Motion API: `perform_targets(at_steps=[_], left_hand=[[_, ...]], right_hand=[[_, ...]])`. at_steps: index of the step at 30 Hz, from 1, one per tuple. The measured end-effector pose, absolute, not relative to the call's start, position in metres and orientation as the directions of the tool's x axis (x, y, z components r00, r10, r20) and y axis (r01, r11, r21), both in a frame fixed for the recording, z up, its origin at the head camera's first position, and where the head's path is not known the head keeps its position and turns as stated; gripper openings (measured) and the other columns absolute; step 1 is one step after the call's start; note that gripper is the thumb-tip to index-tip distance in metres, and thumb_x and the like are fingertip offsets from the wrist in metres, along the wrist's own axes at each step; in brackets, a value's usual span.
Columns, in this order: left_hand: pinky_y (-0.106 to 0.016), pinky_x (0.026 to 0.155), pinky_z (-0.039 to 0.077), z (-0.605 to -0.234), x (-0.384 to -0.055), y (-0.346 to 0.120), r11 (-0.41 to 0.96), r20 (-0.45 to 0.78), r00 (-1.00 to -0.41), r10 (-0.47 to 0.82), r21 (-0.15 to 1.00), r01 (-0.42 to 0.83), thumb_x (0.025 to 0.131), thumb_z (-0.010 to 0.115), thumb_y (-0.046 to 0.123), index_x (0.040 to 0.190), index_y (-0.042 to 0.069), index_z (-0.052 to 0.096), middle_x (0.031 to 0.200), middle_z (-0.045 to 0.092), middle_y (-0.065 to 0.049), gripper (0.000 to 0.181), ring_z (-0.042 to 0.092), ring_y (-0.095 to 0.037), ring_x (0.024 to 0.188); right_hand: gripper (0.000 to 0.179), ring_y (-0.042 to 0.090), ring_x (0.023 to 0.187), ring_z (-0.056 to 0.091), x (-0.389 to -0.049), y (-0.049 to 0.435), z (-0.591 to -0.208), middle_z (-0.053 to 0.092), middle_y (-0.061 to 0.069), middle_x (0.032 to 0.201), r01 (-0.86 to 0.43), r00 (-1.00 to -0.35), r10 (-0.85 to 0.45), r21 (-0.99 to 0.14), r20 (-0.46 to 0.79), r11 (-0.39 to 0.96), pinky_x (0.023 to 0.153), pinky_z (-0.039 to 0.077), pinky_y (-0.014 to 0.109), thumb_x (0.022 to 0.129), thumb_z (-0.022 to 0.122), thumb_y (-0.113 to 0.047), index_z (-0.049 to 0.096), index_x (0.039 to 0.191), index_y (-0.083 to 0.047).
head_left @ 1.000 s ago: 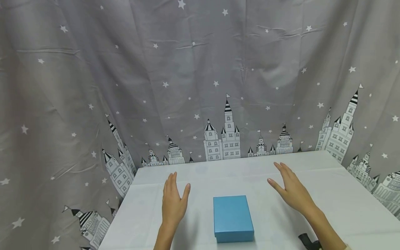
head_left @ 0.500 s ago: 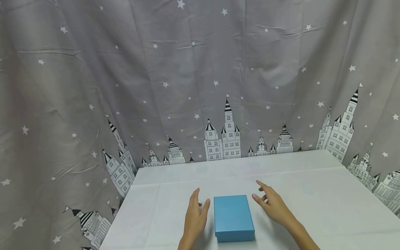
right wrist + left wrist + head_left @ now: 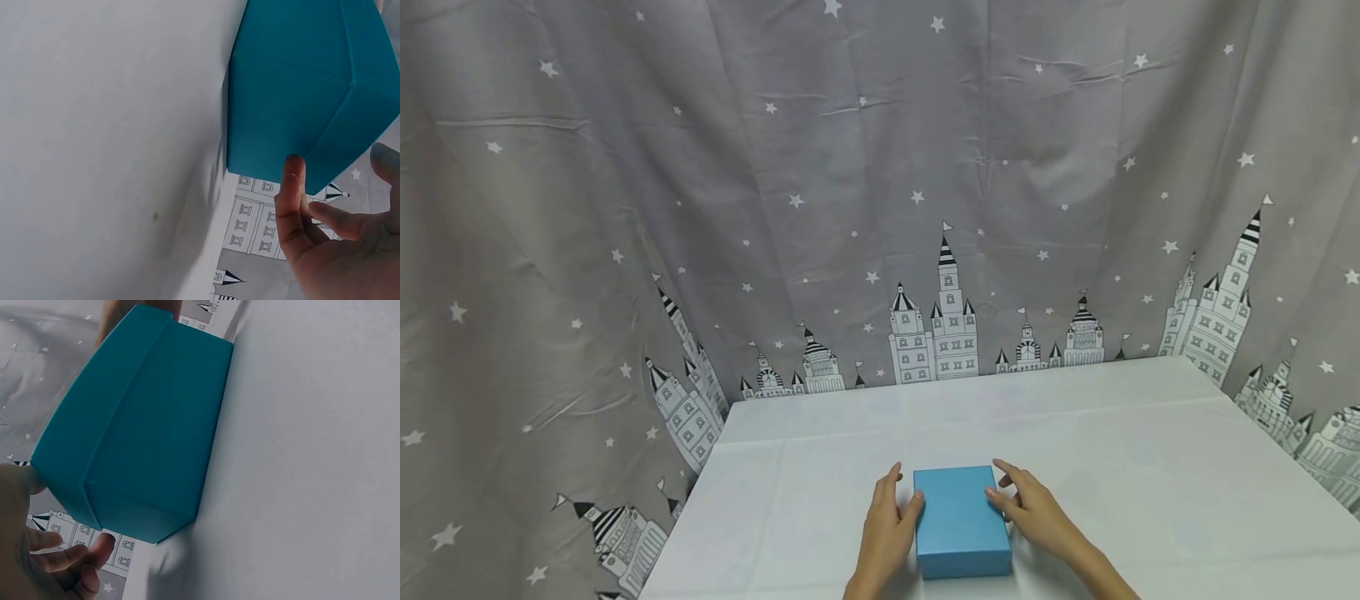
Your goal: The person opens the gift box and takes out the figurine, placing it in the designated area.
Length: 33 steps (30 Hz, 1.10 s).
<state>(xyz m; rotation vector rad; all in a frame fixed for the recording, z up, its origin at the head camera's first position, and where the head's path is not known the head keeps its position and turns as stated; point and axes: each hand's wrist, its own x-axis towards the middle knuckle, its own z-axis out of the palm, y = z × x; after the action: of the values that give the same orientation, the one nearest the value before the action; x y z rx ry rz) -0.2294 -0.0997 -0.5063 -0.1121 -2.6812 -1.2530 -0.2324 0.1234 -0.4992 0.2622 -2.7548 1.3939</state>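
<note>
Left hand and right hand have been brought in to the blue box, both loosely open, nothing visibly gripped, reaching seemingly done, lid still on.

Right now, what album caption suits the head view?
A person's left grip and right grip flank a blue box on a white table, castle-printed curtain behind.
</note>
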Motion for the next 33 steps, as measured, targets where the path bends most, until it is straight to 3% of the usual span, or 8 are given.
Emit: perform_targets(at_steps=[5,10,17,33], left_hand=[[-0.046,0.083,0.047,-0.508,-0.227,-0.095,0.627,0.187,-0.982,0.026,0.762,0.161,0.090,0.047,0.044,0.138,0.005,0.031,0.129,0.044,-0.012,0.064,0.052,-0.027,0.106],[-0.056,0.097,0.034,-0.507,-0.225,-0.090,0.613,0.148,-0.988,0.045,0.777,0.144,0.090,0.045,0.045,0.139,0.003,0.029,0.136,0.038,-0.017,0.066,0.035,-0.038,0.125],[-0.058,0.099,0.030,-0.509,-0.226,-0.088,0.595,0.135,-0.989,0.052,0.791,0.139,0.091,0.045,0.041,0.138,0.002,0.031,0.138,0.035,-0.019,0.063,0.032,-0.039,0.126],[-0.058,0.100,0.028,-0.504,-0.221,-0.088,0.579,0.143,-0.987,0.073,0.800,0.159,0.091,0.046,0.039,0.138,-0.001,0.029,0.139,0.033,-0.021,0.064,0.031,-0.040,0.127]], right_hand=[[0.061,0.004,0.060,0.048,-0.233,0.122,-0.503,0.054,0.008,0.103,-0.181,-0.981,-0.161,-0.820,0.110,0.544,0.051,0.043,0.019,0.087,0.055,-0.038,0.039,0.133,-0.001],[0.062,0.004,0.059,0.047,-0.233,0.121,-0.503,0.052,0.008,0.102,-0.179,-0.980,-0.168,-0.826,0.103,0.534,0.049,0.043,0.019,0.087,0.056,-0.037,0.039,0.133,0.001],[0.066,0.005,0.062,0.040,-0.232,0.120,-0.503,0.051,0.004,0.100,-0.179,-0.981,-0.163,-0.801,0.103,0.571,0.050,0.036,0.019,0.084,0.058,-0.040,0.038,0.134,0.000],[0.070,0.004,0.060,0.039,-0.231,0.117,-0.507,0.051,0.004,0.100,-0.180,-0.982,-0.150,-0.786,0.112,0.591,0.049,0.036,0.019,0.082,0.061,-0.039,0.037,0.133,0.003]])
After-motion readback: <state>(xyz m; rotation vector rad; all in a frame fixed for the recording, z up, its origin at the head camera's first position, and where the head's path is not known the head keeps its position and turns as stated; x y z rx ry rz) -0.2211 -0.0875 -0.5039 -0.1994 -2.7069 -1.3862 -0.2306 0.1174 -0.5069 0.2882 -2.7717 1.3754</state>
